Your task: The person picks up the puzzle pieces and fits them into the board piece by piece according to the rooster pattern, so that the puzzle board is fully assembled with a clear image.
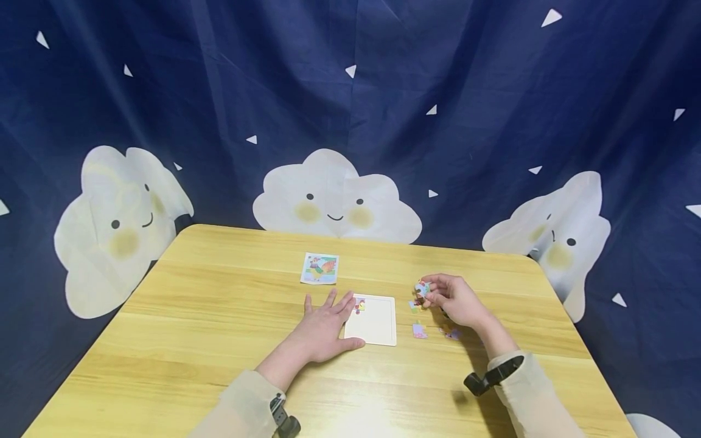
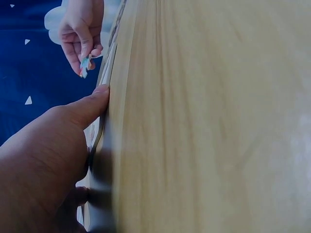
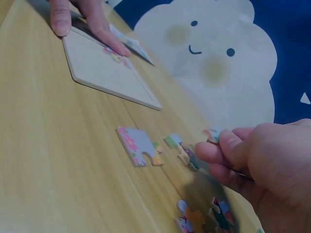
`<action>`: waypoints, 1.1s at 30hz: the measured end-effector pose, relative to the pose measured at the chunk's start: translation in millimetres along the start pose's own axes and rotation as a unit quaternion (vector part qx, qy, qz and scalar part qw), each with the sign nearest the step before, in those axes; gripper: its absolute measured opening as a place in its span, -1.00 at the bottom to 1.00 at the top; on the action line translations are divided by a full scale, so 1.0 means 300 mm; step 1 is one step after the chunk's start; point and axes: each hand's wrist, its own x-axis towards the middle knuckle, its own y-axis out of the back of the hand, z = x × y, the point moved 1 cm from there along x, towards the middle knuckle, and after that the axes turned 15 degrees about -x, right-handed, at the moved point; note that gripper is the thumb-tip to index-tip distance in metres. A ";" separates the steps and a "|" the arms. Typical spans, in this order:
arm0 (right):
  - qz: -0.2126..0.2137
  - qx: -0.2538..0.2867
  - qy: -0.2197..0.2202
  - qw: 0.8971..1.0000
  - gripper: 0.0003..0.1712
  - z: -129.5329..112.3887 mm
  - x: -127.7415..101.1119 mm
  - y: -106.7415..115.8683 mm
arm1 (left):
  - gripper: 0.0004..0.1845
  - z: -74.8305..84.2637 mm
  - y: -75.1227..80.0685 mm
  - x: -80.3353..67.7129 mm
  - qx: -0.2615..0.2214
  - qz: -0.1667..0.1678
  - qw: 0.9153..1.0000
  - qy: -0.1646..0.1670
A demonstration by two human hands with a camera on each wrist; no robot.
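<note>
My left hand (image 1: 325,331) lies with spread fingers along the left side of a white square puzzle tray (image 1: 376,328), thumb at its front edge. In the tray's upper left corner sits a colourful puzzle piece (image 1: 359,305), partly covered by the fingertips. Between thumb and fingers, my right hand (image 1: 460,301) pinches another puzzle piece (image 1: 422,288), held up above the table. Below and beside that hand lie several loose pieces, among them a lilac one with pink flowers (image 3: 133,145) and a green and yellow one (image 3: 181,150).
A picture card (image 1: 320,269) showing a colourful bird lies behind the tray, toward the left. All of this is on a wooden table (image 1: 219,292). A dark blue curtain (image 1: 306,73) with smiling clouds hangs behind the table's far edge.
</note>
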 end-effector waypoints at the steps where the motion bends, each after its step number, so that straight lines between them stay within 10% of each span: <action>1: 0.002 0.001 0.001 1.000 -0.58 0.000 0.000 -0.003 | 0.03 0.000 0.000 0.000 0.000 0.000 1.000 0.000; 33: 0.057 -0.050 0.009 0.997 -0.55 -0.026 -0.015 -0.036 | 0.03 -0.004 -0.008 0.003 0.004 0.001 1.000 0.002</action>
